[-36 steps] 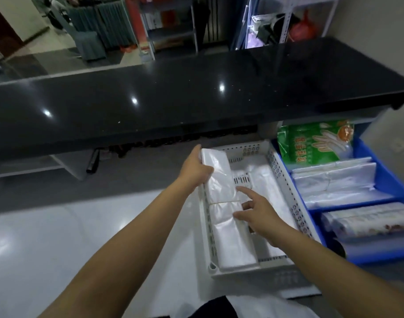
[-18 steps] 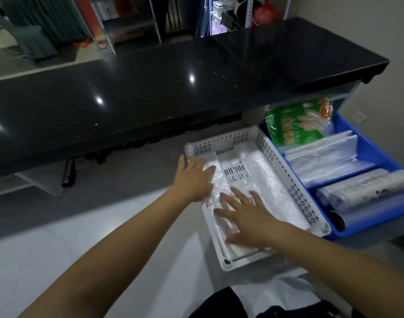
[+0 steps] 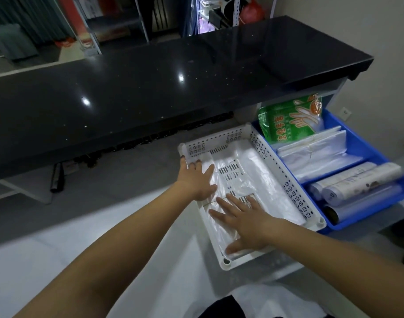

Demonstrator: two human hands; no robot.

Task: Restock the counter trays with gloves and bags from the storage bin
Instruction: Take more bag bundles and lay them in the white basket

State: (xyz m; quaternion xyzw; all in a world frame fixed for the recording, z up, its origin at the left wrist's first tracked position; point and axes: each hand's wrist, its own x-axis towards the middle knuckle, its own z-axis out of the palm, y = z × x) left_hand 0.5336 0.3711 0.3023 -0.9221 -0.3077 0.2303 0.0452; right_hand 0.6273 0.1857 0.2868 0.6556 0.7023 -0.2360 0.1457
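While the black table (image 3: 150,92) spans the far side of the scene, the white tray (image 3: 260,154) sits just below its near edge and serves as the landmark, with its long axis running from the person away toward the table. Touching the tray's right wall is the blue storage bin (image 3: 377,154), which holds a green glove packet (image 3: 290,125) at its far end, folded clear bags (image 3: 320,154) in the middle and rolls (image 3: 356,182) at the near end. Along the tray's left side lies the bag bundle (image 3: 221,226), its long axis parallel to the tray's and pointing toward the table. Both hands lie flat on it with fingers straight, so neither grip is clenched: the left hand (image 3: 196,180) presses the far end by the tray's far left corner, and the right hand (image 3: 249,223) presses the near end. The step in hand looks like settling this bundle flat in the tray. Next would likely come lifting both hands off and reaching right into the bin for gloves or more bags.
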